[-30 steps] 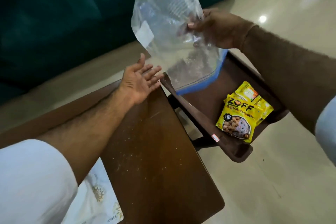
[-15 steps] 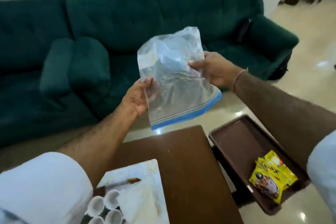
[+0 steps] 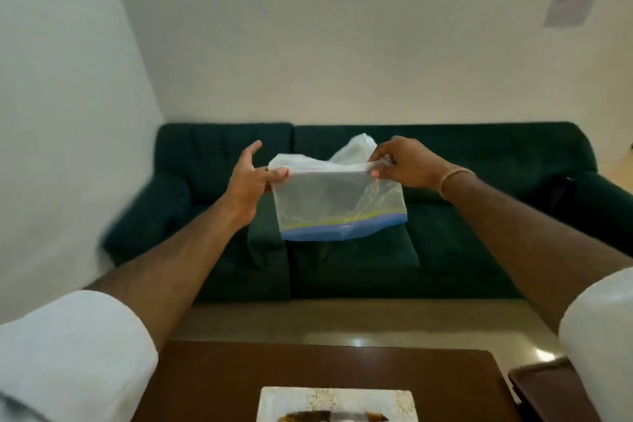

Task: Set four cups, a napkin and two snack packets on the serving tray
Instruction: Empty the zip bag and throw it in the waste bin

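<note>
Both the left hand [image 3: 251, 178] and right hand [image 3: 399, 163] pinch the plastic bag's [image 3: 337, 204] folded edge; its slick film could slip loose and unfold.

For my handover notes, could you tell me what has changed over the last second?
The left hand, open and empty a second ago, has gripped the plastic bag; both hands now stretch it level before the sofa. The right hand kept its hold.

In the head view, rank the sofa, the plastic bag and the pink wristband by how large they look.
1. Green sofa, spanning most of the frame.
2. Clear plastic bag, held up between both hands; it is nearer the camera, so it looks relatively bigger than it is.
3. Pink wristband, by far the smallest.
</note>
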`<act>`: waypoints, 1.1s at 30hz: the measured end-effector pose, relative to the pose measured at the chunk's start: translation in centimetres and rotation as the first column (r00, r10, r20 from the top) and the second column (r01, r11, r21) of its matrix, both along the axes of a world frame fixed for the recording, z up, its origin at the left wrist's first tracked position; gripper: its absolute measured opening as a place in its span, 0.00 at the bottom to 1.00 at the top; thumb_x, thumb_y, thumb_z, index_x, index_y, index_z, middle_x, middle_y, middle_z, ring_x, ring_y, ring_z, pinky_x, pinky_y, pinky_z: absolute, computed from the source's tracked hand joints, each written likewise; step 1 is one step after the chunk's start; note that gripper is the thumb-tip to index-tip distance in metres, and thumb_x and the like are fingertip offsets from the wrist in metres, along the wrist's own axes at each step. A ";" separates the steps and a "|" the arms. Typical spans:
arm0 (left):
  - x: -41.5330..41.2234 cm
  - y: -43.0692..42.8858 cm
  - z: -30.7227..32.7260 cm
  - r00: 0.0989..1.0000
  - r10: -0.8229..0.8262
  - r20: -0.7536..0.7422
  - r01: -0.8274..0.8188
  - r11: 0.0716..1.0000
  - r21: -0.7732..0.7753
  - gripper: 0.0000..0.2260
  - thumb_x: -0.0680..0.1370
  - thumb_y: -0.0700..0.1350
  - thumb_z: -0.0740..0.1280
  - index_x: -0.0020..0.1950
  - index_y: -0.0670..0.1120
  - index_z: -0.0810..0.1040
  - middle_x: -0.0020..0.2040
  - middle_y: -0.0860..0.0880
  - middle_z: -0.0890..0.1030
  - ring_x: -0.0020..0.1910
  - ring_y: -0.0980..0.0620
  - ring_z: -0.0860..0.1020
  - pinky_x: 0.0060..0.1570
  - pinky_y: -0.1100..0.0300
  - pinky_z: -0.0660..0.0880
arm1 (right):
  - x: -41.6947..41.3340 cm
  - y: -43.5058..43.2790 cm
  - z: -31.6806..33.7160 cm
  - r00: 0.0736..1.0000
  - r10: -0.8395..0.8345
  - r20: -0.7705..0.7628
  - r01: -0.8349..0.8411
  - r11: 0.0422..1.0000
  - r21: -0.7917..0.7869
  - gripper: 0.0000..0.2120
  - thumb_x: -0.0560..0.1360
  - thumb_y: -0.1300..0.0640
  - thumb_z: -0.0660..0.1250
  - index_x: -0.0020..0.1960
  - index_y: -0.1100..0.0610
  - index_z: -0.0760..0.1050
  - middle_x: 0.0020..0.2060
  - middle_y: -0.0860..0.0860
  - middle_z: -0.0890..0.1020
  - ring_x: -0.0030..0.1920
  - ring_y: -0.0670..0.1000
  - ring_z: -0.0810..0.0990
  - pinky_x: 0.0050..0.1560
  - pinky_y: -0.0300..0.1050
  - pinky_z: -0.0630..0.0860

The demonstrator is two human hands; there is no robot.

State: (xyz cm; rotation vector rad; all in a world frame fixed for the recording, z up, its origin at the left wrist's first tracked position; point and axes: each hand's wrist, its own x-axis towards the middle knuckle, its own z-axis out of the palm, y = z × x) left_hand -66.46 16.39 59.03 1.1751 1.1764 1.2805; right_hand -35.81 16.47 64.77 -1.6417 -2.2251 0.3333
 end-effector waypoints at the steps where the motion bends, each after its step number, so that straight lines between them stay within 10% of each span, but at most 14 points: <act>1: -1.6 -0.4 0.8 0.997 0.027 -0.075 -0.026 1.000 0.010 0.40 0.69 0.40 0.77 0.77 0.53 0.64 0.59 0.41 0.82 0.57 0.45 0.82 0.62 0.47 0.77 | -1.9 0.2 0.8 0.999 0.022 0.047 -0.024 0.999 0.040 0.10 0.75 0.53 0.73 0.55 0.53 0.83 0.47 0.51 0.75 0.51 0.52 0.75 0.57 0.43 0.72; 6: -7.4 -1.9 3.2 0.691 0.284 -0.665 -0.155 0.956 0.247 0.30 0.68 0.57 0.77 0.69 0.52 0.74 0.65 0.46 0.74 0.66 0.45 0.72 0.68 0.44 0.70 | -10.0 0.7 3.7 0.974 0.164 0.159 -0.188 0.971 0.149 0.08 0.78 0.57 0.69 0.56 0.55 0.81 0.60 0.55 0.70 0.56 0.57 0.76 0.62 0.46 0.71; 11: -10.3 -3.7 6.2 0.560 -0.056 -0.826 0.199 0.978 0.068 0.36 0.66 0.59 0.80 0.71 0.54 0.73 0.67 0.56 0.77 0.66 0.54 0.75 0.61 0.60 0.71 | -19.4 0.8 5.7 0.856 0.456 0.242 -0.497 0.855 0.149 0.08 0.77 0.54 0.70 0.56 0.51 0.81 0.65 0.50 0.69 0.56 0.50 0.75 0.63 0.57 0.73; 16: -17.5 -5.1 4.6 0.779 0.013 -0.627 0.008 1.000 0.030 0.16 0.65 0.51 0.82 0.49 0.54 0.82 0.43 0.55 0.86 0.44 0.56 0.84 0.39 0.65 0.79 | -27.8 1.2 3.5 0.871 0.468 -0.151 -0.424 0.869 0.254 0.25 0.68 0.49 0.77 0.63 0.44 0.74 0.74 0.49 0.61 0.71 0.54 0.68 0.72 0.63 0.66; 19: -23.4 -6.9 2.6 0.916 0.120 -0.382 -0.128 0.992 0.005 0.20 0.65 0.49 0.82 0.55 0.49 0.84 0.49 0.52 0.87 0.47 0.52 0.86 0.43 0.56 0.83 | -32.0 0.5 -0.3 0.726 0.115 -0.678 -0.305 0.938 -0.167 0.57 0.62 0.48 0.83 0.79 0.47 0.50 0.79 0.51 0.55 0.78 0.55 0.57 0.78 0.58 0.56; 21: -27.2 -7.8 0.7 0.965 0.170 -0.200 -0.176 0.984 -0.012 0.21 0.65 0.45 0.82 0.56 0.45 0.85 0.53 0.45 0.87 0.51 0.46 0.85 0.46 0.52 0.83 | -35.6 0.2 -4.1 0.576 -0.129 -0.807 -0.474 0.752 -0.458 0.63 0.63 0.50 0.82 0.81 0.48 0.41 0.80 0.55 0.57 0.79 0.57 0.56 0.78 0.60 0.50; 26: -36.1 -9.9 -5.1 0.963 0.267 0.022 -0.264 0.959 -0.108 0.22 0.63 0.42 0.82 0.56 0.44 0.85 0.53 0.42 0.86 0.51 0.44 0.85 0.43 0.55 0.81 | -47.4 -1.3 -12.1 0.592 -0.133 -0.795 -0.656 0.494 -0.571 0.23 0.69 0.61 0.77 0.63 0.58 0.78 0.57 0.57 0.85 0.59 0.61 0.83 0.63 0.63 0.77; 33: -53.0 -13.4 -19.3 0.958 0.277 0.081 -0.229 0.900 -0.371 0.25 0.70 0.23 0.68 0.63 0.41 0.78 0.59 0.42 0.83 0.57 0.44 0.83 0.59 0.47 0.79 | -64.7 -1.5 -24.9 0.552 -0.235 -0.800 -0.645 0.487 -0.589 0.21 0.69 0.78 0.69 0.57 0.61 0.80 0.49 0.58 0.87 0.49 0.60 0.86 0.49 0.54 0.84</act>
